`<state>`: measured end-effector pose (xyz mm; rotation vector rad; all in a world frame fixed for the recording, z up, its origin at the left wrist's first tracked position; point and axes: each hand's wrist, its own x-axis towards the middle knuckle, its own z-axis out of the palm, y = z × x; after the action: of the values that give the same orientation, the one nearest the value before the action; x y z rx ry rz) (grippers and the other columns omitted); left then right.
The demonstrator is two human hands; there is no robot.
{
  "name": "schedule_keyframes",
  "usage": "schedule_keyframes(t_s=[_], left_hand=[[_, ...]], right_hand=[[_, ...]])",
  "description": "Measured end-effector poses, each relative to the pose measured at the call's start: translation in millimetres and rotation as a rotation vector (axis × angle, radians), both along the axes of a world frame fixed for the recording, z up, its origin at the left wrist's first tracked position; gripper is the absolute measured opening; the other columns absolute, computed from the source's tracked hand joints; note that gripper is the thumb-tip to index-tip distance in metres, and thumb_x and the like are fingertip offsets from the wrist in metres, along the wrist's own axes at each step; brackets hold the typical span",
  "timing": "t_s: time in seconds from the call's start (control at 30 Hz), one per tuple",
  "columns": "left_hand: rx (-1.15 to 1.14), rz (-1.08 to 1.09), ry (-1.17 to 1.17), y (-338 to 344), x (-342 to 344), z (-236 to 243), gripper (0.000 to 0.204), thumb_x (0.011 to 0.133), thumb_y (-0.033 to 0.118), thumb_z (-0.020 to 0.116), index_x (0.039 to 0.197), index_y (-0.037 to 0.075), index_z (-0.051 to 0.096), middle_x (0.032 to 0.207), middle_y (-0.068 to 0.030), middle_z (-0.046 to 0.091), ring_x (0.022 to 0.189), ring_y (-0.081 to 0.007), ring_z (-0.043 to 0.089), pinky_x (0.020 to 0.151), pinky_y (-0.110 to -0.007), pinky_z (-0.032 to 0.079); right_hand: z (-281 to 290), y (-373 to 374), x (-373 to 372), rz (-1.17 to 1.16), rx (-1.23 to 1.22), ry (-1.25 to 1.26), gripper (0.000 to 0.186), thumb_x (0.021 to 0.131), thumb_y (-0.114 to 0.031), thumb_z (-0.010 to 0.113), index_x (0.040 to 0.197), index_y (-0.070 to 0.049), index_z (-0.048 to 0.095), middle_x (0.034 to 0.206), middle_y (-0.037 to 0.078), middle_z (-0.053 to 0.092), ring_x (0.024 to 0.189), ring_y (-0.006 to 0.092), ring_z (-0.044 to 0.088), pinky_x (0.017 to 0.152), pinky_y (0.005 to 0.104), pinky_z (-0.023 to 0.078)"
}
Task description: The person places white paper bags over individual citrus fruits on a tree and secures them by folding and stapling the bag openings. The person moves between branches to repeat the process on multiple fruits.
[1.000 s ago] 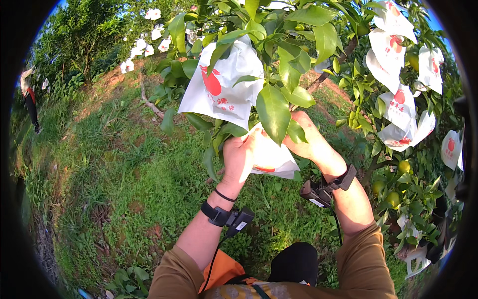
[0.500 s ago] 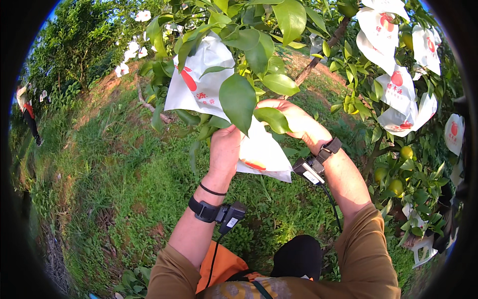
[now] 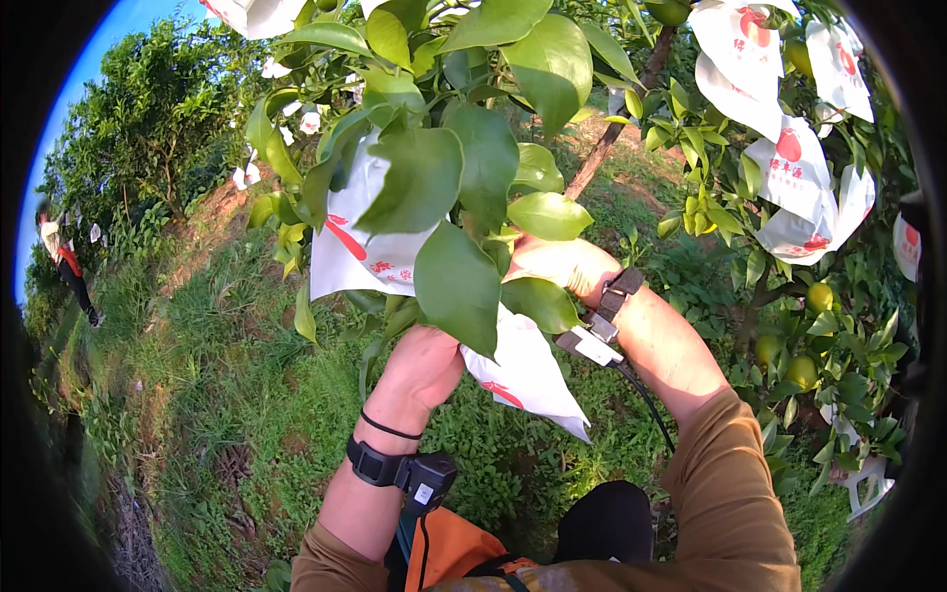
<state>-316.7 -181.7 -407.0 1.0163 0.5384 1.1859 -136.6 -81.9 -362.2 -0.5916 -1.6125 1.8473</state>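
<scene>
A white paper fruit bag (image 3: 521, 373) with a red print hangs tilted between my hands, below a leafy citrus branch. My left hand (image 3: 426, 360) is closed at the bag's upper left edge, its fingertips tucked behind the bag and leaves. My right hand (image 3: 552, 264) reaches in behind broad green leaves (image 3: 459, 286) above the bag. Its fingers bend inward; leaves cover their tips, so what they grip is hidden. Just above my left hand, another white fruit bag (image 3: 345, 242) hangs partly covered by leaves. No fruit shows inside either bag.
Several bagged fruits (image 3: 789, 178) hang on the tree at the right, with bare green-yellow fruit (image 3: 802, 372) below them. A brown branch (image 3: 617, 123) slants behind the leaves. A white stool (image 3: 868, 486) stands lower right. Another person (image 3: 67, 259) stands far left on the grassy slope.
My left hand and the bag have moved lower in view, and the bag hangs more narrowly and steeply. The leaves above have shifted down and cover more of my right hand.
</scene>
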Motion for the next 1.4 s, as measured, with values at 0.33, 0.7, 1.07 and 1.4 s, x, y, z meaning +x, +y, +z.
schedule_keyframes(t_s=[0.33, 0.7, 1.07, 1.4], left_hand=[[-0.183, -0.244, -0.140, -5, -4, 4, 0.033, 0.094, 0.010, 0.054, 0.126, 0.011, 0.049, 0.124, -0.0040, 0.056, 0.113, -0.0188, 0.054, 0.097, -0.038, 0.044], [-0.108, -0.208, -0.207, -17, -2, 18, 0.039, 0.089, 0.010, 0.062, 0.126, 0.009, 0.051, 0.112, -0.0056, 0.061, 0.104, -0.0199, 0.059, 0.087, -0.038, 0.051], [-0.205, -0.228, -0.137, -17, -13, 23, 0.028, 0.092, 0.017, 0.058, 0.114, 0.001, 0.057, 0.107, -0.0105, 0.064, 0.096, -0.0218, 0.062, 0.086, -0.038, 0.051], [-0.207, -0.253, -0.269, -6, -11, 9, 0.036, 0.087, 0.028, 0.059, 0.111, 0.001, 0.060, 0.105, -0.0143, 0.065, 0.099, -0.0325, 0.062, 0.098, -0.055, 0.043]], right_hand=[[25, -21, 9, -0.057, 1.033, -0.358, 0.023, 0.074, -0.005, 0.065, 0.096, -0.001, 0.062, 0.086, 0.006, 0.065, 0.073, 0.0127, 0.057, 0.062, 0.0297, 0.048], [26, -38, 8, 0.236, 0.334, -0.047, 0.010, 0.083, -0.011, 0.064, 0.086, -0.002, 0.061, 0.075, 0.002, 0.061, 0.070, 0.0113, 0.055, 0.062, 0.0283, 0.047], [29, -47, 9, 0.158, 0.938, -0.356, 0.020, 0.084, -0.017, 0.065, 0.083, -0.004, 0.051, 0.077, 0.001, 0.053, 0.070, 0.0107, 0.048, 0.062, 0.0265, 0.041], [26, -56, 12, 0.045, 1.191, -0.137, 0.026, 0.085, -0.026, 0.059, 0.080, 0.000, 0.055, 0.082, 0.009, 0.056, 0.072, 0.0216, 0.055, 0.065, 0.0338, 0.045]])
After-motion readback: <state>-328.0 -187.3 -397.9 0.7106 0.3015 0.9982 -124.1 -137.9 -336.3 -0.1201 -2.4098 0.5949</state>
